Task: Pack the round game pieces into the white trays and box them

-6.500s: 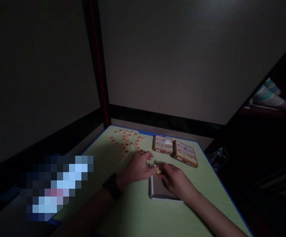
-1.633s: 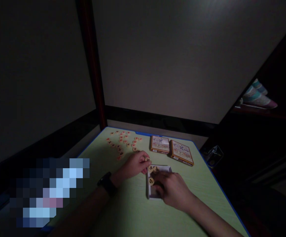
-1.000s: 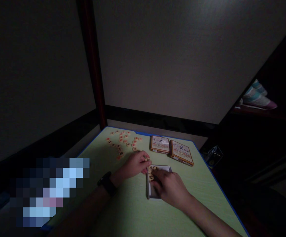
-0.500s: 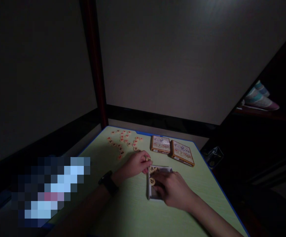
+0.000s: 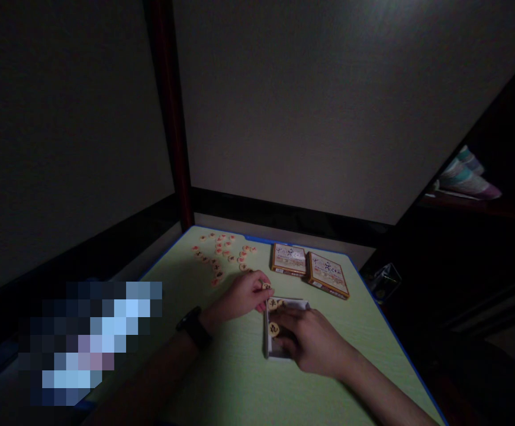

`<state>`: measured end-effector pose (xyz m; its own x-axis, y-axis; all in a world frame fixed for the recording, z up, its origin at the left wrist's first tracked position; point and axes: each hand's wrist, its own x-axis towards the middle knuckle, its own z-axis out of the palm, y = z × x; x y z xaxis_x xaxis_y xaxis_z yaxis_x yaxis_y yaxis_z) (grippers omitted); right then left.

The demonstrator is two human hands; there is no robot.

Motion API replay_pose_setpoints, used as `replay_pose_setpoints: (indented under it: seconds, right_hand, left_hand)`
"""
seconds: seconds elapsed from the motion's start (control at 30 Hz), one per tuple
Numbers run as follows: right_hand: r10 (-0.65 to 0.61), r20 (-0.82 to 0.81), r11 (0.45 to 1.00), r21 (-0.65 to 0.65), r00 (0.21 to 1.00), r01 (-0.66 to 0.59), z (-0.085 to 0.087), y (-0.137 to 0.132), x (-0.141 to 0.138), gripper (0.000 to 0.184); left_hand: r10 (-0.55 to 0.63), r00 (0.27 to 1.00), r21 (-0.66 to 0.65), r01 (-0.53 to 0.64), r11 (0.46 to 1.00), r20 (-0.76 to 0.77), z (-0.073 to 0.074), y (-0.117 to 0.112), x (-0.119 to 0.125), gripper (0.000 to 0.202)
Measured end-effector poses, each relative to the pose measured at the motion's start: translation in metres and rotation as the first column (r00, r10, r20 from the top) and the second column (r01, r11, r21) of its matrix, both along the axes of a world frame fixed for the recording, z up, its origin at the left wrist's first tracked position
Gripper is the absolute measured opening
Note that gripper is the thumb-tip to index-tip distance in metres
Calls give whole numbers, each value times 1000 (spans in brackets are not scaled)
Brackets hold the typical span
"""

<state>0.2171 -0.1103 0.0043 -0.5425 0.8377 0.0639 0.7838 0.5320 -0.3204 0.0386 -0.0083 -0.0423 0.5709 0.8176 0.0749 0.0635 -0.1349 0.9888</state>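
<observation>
Between the thumb and fingers of my left hand (image 5: 248, 293) is a round Chinese chess piece (image 5: 266, 286) with a dark character, just beyond the far-left corner of an open white box (image 5: 267, 343). My right hand (image 5: 313, 337) reaches into this box, its thumb and fingertips closed at the edge of another piece (image 5: 274, 329) by the left wall. Two more pieces, one of them a dark-lettered disc (image 5: 273, 303), lie in the far end of the box. The right hand covers much of the box's inside.
Several loose chess pieces with red or dark characters, such as a red one (image 5: 215, 282), lie scattered at the table's far left. Two printed boxes, a smaller one (image 5: 289, 259) and a larger one (image 5: 327, 274), lie on the green table (image 5: 240, 367) near its back edge.
The piece at my right fingertips has shifted slightly toward me and its character appears turned. My left hand keeps its piece in almost the same place.
</observation>
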Motion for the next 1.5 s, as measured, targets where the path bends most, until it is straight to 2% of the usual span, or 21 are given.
replay_pose_setpoints:
  seconds: [0.1, 0.33, 0.47, 0.77, 0.93, 1.07, 1.5]
  right_hand:
    - [-11, 1, 1000, 4, 1000, 11, -5, 2, -1, 22]
    - [-151, 6, 988, -16, 989, 151, -8, 2, -1, 17]
    - [-140, 25, 990, -8, 990, 140, -11, 5, -1, 7]
    - [-148, -11, 989, -15, 989, 148, -12, 7, -3, 7]
    - [-169, -35, 986, -12, 985, 169, -12, 4, -3, 15]
    - [-145, -18, 989, 1, 989, 145, -15, 5, -4, 14]
    - [-198, 28, 980, 9, 980, 198, -19, 9, -8, 14]
  left_hand:
    - [4, 1000, 15, -4, 1000, -10, -1, 0, 0, 27]
    - [19, 999, 15, -19, 1000, -29, 1, 0, -1, 26]
    - [12, 1000, 23, -11, 1000, -18, -1, 0, 0, 24]
    - [6, 1000, 19, -6, 1000, -7, -3, 1, 0, 24]
    - [8, 1000, 30, -8, 1000, -12, -1, 0, 0, 19]
    - [13, 1000, 30, -12, 999, -18, 0, -1, -1, 17]
    - [21, 998, 50, -19, 999, -57, 4, -2, -1, 19]
